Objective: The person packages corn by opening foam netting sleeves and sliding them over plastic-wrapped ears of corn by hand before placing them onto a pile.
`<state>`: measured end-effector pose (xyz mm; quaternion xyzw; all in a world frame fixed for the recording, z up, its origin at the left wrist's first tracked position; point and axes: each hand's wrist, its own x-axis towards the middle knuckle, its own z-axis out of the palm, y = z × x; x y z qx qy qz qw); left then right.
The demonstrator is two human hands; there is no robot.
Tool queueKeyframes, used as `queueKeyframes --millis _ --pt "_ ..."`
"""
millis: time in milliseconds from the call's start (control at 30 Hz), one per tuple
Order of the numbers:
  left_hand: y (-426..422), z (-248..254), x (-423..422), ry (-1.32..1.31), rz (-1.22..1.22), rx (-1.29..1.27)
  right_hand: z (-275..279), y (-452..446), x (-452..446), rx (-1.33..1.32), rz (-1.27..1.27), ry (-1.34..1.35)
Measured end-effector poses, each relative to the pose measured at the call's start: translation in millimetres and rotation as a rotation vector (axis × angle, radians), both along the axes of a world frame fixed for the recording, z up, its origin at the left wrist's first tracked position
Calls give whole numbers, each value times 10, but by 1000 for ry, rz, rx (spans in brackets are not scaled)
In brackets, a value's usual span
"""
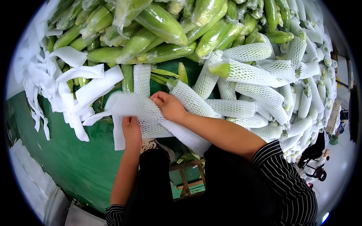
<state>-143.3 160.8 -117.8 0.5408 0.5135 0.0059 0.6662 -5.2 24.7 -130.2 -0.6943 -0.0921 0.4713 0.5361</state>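
Observation:
My left hand (132, 132) is closed on the lower edge of a white foam net sleeve (152, 116), its fingers partly hidden. Pinching the upper right side of the same sleeve is my right hand (170, 107). The sleeve's left end is smeared by motion, and I cannot tell whether anything is inside it. More sleeves lie across my lap and the work surface, including an upright one (141, 80) just beyond. Right beside my right hand rests a sleeved green ear (193, 98), which looks like corn in its husk.
Film-wrapped green ears (162, 24) are heaped at the back. Many sleeved ears (252, 73) pile up on the right. Loose foam sleeves (71, 94) hang at the left over a green surface (64, 158). A wooden stool (184, 180) stands below. Another person (315, 167) is far right.

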Motion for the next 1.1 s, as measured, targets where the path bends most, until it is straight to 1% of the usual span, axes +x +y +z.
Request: queueKeyframes --millis 33,67,100,133,167,200,233,267,300,333,400,467,500,567,600,667,700,767,800,867,900,933,967,1000,1033,1067,1100 --pt "41 -55 0 185 -187 184 -8 -23 -1 -102 134 -89" --pt "16 -83 -30 130 -418 523 -7 -63 2 -208 261 -180" --pt "22 -26 -30 231 -575 637 -6 -134 18 -327 383 -272" --pt "33 27 -46 314 -732 745 -392 -181 -168 -281 333 -316" --pt "-5 19 -40 369 -895 848 -251 -194 -146 -343 479 -414" --pt "0 -55 -119 305 -982 961 -366 -235 -233 -301 465 -431" --pt "27 -154 -223 237 -1051 1082 -383 -293 -278 -218 443 -502" --pt "-3 -175 -317 133 -1061 1317 -490 -306 -347 -305 570 -520" --pt "-45 -147 -318 33 -1046 1551 -151 -430 -285 -184 424 -598" --pt "-204 25 -174 -109 -886 1344 -106 -432 -282 -106 333 -743" --pt "-223 204 -54 -370 -709 945 324 -419 -112 -72 337 -986" --pt "-87 254 48 -410 -429 578 336 -216 -52 66 62 -456" --pt "-62 346 174 -310 -181 399 373 -125 -31 142 -74 -187" --pt "-30 728 527 -544 -373 412 944 -103 253 249 -311 414" --pt "-105 861 711 -632 -527 594 1139 -145 367 303 -417 724" --pt "-264 1108 968 -754 -847 974 1092 -208 379 580 -575 834" --pt "-317 1091 962 -660 -902 1116 1076 -184 361 722 -645 907" --pt "-443 1215 1018 -745 -979 1229 1198 -341 379 807 -576 1101" --pt "-361 1190 1002 -798 -969 1272 1225 -383 374 845 -548 1191" --pt "-265 1131 1004 -941 -935 1338 1349 -336 350 891 -536 1263" --pt "-265 1198 1007 -888 -877 1293 1427 -335 355 909 -537 1285" --pt "-264 1320 1007 -844 -817 1245 1459 -305 356 982 -513 1268" --pt "-293 1398 1031 -802 -758 1190 1491 -261 356 874 -546 1119" --pt "-373 1419 1096 -673 -555 1151 1557 -210 388 763 -570 972" --pt "-384 1333 1110 -660 -350 849 1626 -194 438 654 -591 824" --pt "-315 1289 1124 -662 -212 573 1663 -355 527 614 -452 607" --pt "-282 1263 1131 -651 -78 294 1703 -323 623 678 -552 458"
